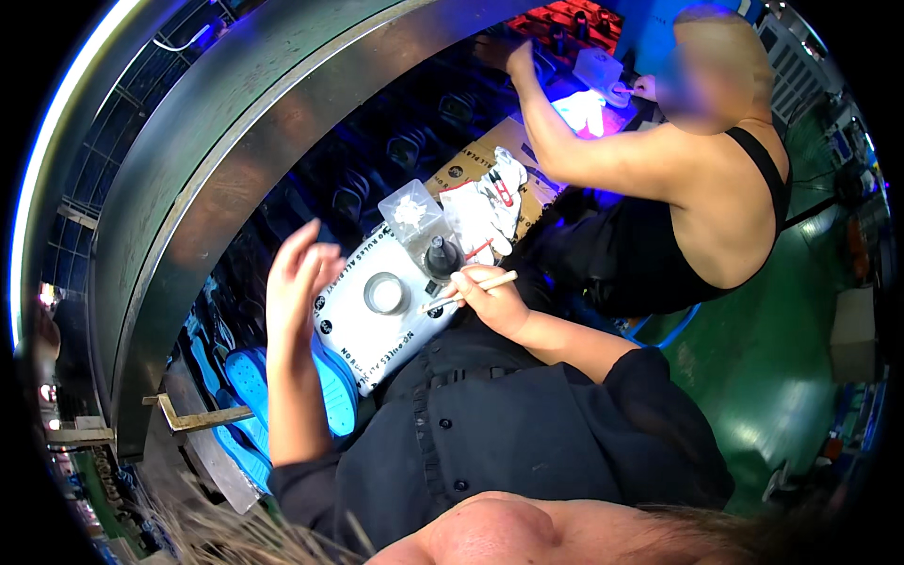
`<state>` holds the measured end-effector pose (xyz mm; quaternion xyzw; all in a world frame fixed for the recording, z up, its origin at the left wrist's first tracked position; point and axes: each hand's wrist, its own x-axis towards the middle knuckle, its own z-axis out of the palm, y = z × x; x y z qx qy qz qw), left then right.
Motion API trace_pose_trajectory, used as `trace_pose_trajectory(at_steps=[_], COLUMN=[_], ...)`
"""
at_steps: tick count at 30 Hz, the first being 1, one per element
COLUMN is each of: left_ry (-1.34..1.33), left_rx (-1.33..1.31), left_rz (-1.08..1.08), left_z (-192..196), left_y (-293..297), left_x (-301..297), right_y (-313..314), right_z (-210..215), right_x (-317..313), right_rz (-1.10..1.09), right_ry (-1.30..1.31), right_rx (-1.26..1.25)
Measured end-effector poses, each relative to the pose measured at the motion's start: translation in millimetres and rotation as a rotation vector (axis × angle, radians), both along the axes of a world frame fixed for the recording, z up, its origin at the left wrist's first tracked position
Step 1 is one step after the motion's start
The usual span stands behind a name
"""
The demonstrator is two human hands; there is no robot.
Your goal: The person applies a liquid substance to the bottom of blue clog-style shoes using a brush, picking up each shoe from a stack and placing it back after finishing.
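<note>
A thin brush (504,280) with a pale handle is pinched in my right hand (492,299), its tip pointing left above a white printed sheet (363,339). Left of the tip, a small round cup (386,295) of whitish liquid stands on that sheet. My left hand (303,268) is raised beyond the sheet's left edge, fingers apart and slightly blurred, with nothing in them. Close behind my right hand sits a black cone-shaped object (441,256). Blue shoe soles (337,391) lie partly behind my left forearm.
A clear plastic box (407,205) with white bits and crumpled white gloves (504,193) lie farther back. Dark shoe parts (405,149) line the shadowed rack under a curved metal edge (226,146). At right a co-worker (659,174) sits reaching over a brightly lit spot.
</note>
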<state>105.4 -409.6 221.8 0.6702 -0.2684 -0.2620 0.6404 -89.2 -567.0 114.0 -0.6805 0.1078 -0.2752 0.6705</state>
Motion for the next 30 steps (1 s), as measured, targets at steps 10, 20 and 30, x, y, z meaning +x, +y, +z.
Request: trace_pose_trajectory(at_steps=[10,20,30], left_ry=[-0.84,-0.415,0.658], left_rx=[1.111,1.184,-0.172], left_rz=[0.832,0.982,0.826], left_z=[-163,-171,-136], left_y=[305,324,341], left_x=[-27,-37,-40], right_y=[25,23,34], right_z=[-13,-3,-46], right_x=[35,80,115], right_rz=[0.177,0.15,0.263], right_ry=[0.039,0.082,0.142], right_rx=[0.11,-0.401,-0.646])
